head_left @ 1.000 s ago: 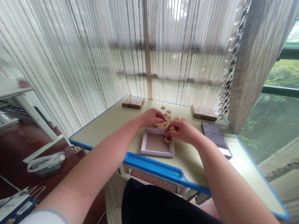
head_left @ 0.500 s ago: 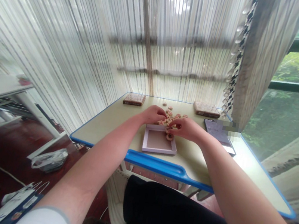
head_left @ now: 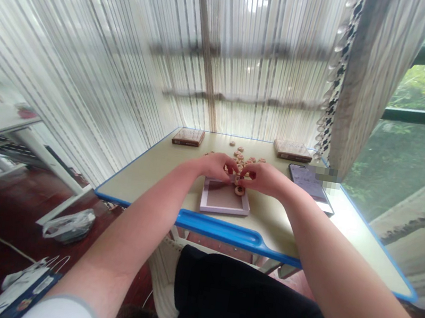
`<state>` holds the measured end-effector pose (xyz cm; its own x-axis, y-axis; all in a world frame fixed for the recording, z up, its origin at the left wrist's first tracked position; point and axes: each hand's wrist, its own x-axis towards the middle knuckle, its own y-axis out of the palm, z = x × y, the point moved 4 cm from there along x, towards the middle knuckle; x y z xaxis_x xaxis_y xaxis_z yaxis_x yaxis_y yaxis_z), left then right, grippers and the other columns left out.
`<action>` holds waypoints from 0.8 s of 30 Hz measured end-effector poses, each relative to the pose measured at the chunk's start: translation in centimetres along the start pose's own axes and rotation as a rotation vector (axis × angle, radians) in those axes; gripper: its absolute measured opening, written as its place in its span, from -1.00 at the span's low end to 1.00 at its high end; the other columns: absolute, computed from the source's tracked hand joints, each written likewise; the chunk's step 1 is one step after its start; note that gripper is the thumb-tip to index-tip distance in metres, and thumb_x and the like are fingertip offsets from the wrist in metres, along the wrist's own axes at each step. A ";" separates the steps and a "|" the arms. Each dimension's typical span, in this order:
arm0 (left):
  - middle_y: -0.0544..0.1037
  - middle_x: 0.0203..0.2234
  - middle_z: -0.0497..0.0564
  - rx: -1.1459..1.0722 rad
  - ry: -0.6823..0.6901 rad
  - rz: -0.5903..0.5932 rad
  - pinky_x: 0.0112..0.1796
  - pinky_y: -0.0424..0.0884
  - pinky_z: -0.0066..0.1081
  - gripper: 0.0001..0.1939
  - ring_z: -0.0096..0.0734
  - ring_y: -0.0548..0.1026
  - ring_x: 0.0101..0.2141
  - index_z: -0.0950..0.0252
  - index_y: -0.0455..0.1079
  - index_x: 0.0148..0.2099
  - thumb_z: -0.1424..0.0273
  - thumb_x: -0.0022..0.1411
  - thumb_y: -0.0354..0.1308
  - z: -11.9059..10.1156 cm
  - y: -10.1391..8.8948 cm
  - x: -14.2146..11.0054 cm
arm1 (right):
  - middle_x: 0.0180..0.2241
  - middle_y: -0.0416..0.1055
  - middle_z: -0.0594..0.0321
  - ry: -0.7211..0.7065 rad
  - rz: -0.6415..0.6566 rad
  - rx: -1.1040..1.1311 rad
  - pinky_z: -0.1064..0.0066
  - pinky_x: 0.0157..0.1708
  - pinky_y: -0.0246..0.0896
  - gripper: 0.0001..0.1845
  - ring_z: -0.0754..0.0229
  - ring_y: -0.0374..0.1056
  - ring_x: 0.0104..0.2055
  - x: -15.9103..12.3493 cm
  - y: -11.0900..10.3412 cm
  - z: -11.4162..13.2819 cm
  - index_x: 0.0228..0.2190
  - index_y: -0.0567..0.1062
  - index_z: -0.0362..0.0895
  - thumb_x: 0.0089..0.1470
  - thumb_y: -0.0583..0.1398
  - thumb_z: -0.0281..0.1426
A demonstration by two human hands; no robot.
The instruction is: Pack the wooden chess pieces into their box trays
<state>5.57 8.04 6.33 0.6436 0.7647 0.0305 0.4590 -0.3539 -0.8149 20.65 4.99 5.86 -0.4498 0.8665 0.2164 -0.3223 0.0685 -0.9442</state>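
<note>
A shallow, pale pinkish box tray (head_left: 223,210) lies near the table's front edge. Inside its far right corner rests a round wooden game piece (head_left: 239,190) with a dark mark, like a Chinese chess disc. My left hand (head_left: 220,166) is over the tray's far rim, fingers curled in a pinch; what they hold is too small to make out. Close beside it, my right hand (head_left: 262,179) pinches a wooden game piece above the far right corner, partly covered by the fingers. Behind both hands lies a loose heap of several similar pieces (head_left: 251,160), partly hidden.
Flat brown boxes stand at the table's back left (head_left: 188,137) and back right (head_left: 293,151). A phone (head_left: 310,187) lies to the right. The table has a raised blue edge (head_left: 221,228) with a groove at the front. A striped string curtain (head_left: 265,81) hangs behind.
My left hand has moved right and toward me, from the heap to the tray's far rim, close to my right hand. My right hand stays near the tray corner. The view has shifted slightly.
</note>
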 end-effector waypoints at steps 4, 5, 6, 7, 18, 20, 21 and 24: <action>0.55 -0.43 -0.11 0.055 0.045 -0.006 -0.38 0.26 -0.51 -0.62 -0.43 0.43 -0.40 0.22 0.54 -0.21 0.36 -0.20 0.31 -0.1 0.3 0.2 | -0.49 0.43 0.27 0.003 0.013 -0.003 0.45 -0.55 -0.06 -0.71 0.28 0.21 -0.51 0.0 0.0 0.0 -0.32 0.57 0.00 -0.11 0.23 -0.17; 0.55 -0.43 -0.11 0.074 0.052 -0.006 -0.37 0.26 -0.51 -0.62 -0.43 0.43 -0.39 0.22 0.54 -0.21 0.34 -0.19 0.31 0.0 0.3 0.2 | -0.49 0.43 0.27 0.010 0.016 0.000 0.45 -0.55 -0.07 -0.71 0.28 0.21 -0.51 -0.1 -0.1 0.0 -0.32 0.57 0.00 -0.11 0.22 -0.16; 0.55 -0.43 -0.10 0.090 0.057 -0.003 -0.36 0.25 -0.51 -0.62 -0.43 0.43 -0.39 0.23 0.53 -0.20 0.32 -0.18 0.31 0.0 0.4 0.3 | -0.49 0.43 0.27 0.018 0.019 0.005 0.45 -0.55 -0.07 -0.71 0.28 0.21 -0.51 -0.1 -0.1 0.0 -0.32 0.57 0.00 -0.11 0.22 -0.16; 0.54 -0.43 -0.10 0.101 0.060 0.004 -0.36 0.25 -0.50 -0.62 -0.43 0.43 -0.39 0.23 0.53 -0.20 0.30 -0.17 0.30 -0.1 0.5 0.3 | -0.49 0.43 0.27 0.028 0.020 0.012 0.45 -0.55 -0.06 -0.71 0.28 0.21 -0.51 -0.1 -0.1 0.0 -0.33 0.57 0.00 -0.11 0.23 -0.16; 0.52 -0.42 -0.07 0.127 0.083 0.027 -0.36 0.22 -0.48 -0.60 -0.42 0.41 -0.39 0.27 0.50 -0.18 0.21 -0.11 0.27 -0.1 0.8 0.4 | -0.47 0.43 0.25 0.040 0.010 0.018 0.44 -0.52 -0.02 -0.70 0.26 0.21 -0.48 0.0 -0.1 0.0 -0.31 0.58 -0.01 -0.12 0.24 -0.17; 0.52 -0.40 -0.07 0.148 0.082 0.036 -0.36 0.22 -0.48 -0.60 -0.42 0.41 -0.37 0.28 0.49 -0.17 0.21 -0.10 0.25 -0.1 0.8 0.4 | -0.46 0.43 0.25 0.032 0.020 0.022 0.45 -0.51 -0.01 -0.69 0.26 0.22 -0.47 -0.1 -0.2 0.1 -0.30 0.57 -0.01 -0.12 0.24 -0.17; 0.52 -0.40 -0.07 0.154 0.082 0.044 -0.35 0.23 -0.48 -0.60 -0.42 0.41 -0.37 0.28 0.49 -0.17 0.22 -0.09 0.25 -0.1 0.8 0.4 | -0.46 0.43 0.25 0.028 0.027 0.025 0.45 -0.50 0.00 -0.68 0.26 0.22 -0.47 -0.1 -0.3 0.2 -0.29 0.57 -0.01 -0.12 0.23 -0.17; 0.51 -0.38 -0.07 0.156 0.092 0.070 -0.33 0.23 -0.48 -0.59 -0.45 0.40 -0.37 0.28 0.47 -0.15 0.21 -0.08 0.24 -0.1 0.8 0.3 | -0.46 0.43 0.25 0.018 0.042 0.033 0.45 -0.48 0.02 -0.67 0.24 0.24 -0.45 -0.3 -0.5 0.3 -0.27 0.56 -0.01 -0.12 0.23 -0.16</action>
<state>6.21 7.96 5.74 0.7274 0.6860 0.0173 0.3151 -0.3114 -0.8965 20.67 4.57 6.39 -0.4489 0.8770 0.1716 -0.3304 0.0156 -0.9437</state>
